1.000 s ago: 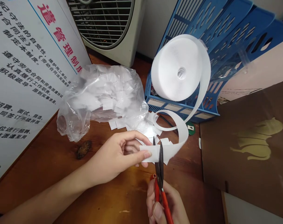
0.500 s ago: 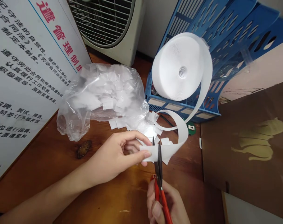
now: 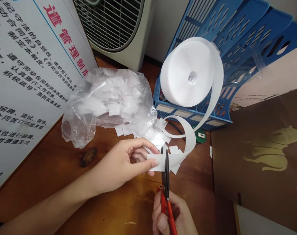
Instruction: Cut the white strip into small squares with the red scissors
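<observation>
Between thumb and fingers, my left hand (image 3: 121, 163) pinches the free end of a white tape strip (image 3: 174, 159). The strip curls up in a loop to a large white tape roll (image 3: 187, 71). My right hand (image 3: 175, 215) is closed around the red handles of a pair of scissors (image 3: 166, 176). Their dark blades stand slightly apart, pointing away from me, across the strip just right of my left thumb. Behind the strip, several cut white pieces (image 3: 174, 150) lie on the table. A clear plastic bag (image 3: 114, 98) full of such white pieces sits further back.
The roll rests against a blue file rack (image 3: 192, 112). A green object (image 3: 200, 135) lies by the rack's front edge. A box fan (image 3: 114, 29) stands behind the bag, a printed board (image 3: 28, 81) at left, a brown box (image 3: 258, 153) at right. A small dark brown lump (image 3: 89, 156) lies on the wooden table (image 3: 109, 209).
The scissor blades have closed slightly and shifted a little left along the strip. My left hand keeps its pinch. The whole view has shifted slightly.
</observation>
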`<state>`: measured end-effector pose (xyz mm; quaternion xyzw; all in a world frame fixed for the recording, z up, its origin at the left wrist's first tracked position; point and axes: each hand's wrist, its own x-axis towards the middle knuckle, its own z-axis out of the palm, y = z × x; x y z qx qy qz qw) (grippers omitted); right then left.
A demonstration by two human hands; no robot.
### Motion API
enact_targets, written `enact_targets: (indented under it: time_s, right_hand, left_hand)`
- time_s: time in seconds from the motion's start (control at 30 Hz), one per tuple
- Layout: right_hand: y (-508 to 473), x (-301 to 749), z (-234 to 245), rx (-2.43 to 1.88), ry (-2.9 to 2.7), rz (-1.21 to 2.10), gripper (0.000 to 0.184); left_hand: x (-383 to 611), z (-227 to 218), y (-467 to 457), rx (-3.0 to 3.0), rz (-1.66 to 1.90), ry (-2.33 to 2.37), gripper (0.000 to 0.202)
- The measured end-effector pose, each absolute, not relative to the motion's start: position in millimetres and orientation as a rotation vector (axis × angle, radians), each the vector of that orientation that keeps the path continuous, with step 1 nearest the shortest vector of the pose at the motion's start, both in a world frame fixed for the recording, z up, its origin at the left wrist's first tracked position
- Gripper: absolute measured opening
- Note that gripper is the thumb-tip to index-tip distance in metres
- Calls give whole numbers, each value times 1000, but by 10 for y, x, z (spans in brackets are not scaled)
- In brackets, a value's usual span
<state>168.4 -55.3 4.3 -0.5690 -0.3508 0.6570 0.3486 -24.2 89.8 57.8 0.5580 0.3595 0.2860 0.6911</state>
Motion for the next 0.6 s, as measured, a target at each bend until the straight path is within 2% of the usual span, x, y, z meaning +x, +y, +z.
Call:
enact_targets:
  time_s: [0.6]
  right_hand:
    - [-496, 1633, 76, -1546, -742, 1694, 69]
  left_hand:
    - [-243, 543, 913, 1209, 643, 755, 19]
